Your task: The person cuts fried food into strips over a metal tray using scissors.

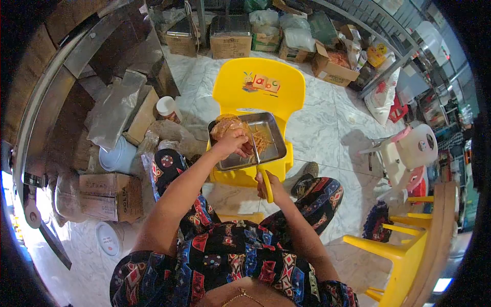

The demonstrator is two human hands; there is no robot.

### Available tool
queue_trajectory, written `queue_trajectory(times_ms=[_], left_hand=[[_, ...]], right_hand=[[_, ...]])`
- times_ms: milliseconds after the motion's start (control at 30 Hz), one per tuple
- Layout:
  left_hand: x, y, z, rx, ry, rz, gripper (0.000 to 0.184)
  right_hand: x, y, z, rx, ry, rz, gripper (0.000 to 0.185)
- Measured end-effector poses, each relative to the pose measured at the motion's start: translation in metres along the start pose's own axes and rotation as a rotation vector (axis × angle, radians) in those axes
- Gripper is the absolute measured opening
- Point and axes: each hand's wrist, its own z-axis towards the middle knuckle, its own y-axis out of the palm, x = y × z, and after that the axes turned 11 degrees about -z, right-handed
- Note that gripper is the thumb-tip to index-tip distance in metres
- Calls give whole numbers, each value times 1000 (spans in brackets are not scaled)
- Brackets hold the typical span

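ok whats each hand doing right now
Left hand: fingers closed on some brownish food at the metal tray
Right hand: closed around yellow-handled scissors

By a yellow chair (281, 105) a metal tray (277, 140) is carried. It is laid on the seat, in front of the backrest. The chair itself is supported by a floor (322, 123) of pale, veined tiles. Beyond the chair, to the right, an open box (335, 64) is placed on this floor. To the left of the chair a jar (168, 107) with a white lid is seen. Farther left, and nearer to the viewer than the chair, a closed box (110, 197) and a lidded tub (110, 239) are set.
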Motion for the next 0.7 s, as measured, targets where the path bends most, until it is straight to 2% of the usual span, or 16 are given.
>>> queue_trajectory(times_ms=[300, 367, 567, 700], left_hand=[[2, -1, 0, -5, -2, -27, 16], [8, 3, -3, 112, 61, -21, 15], [7, -2, 1, 164, 107, -67, 14], [4, 5, -1, 118, 149, 32, 13]], right_hand=[[5, -6, 3, 30, 1, -21, 38], [5, -7, 2, 21, 16, 6, 39], [10, -7, 4, 14, -7, -87, 39], [-2, -5, 1, -2, -20, -33, 35]])
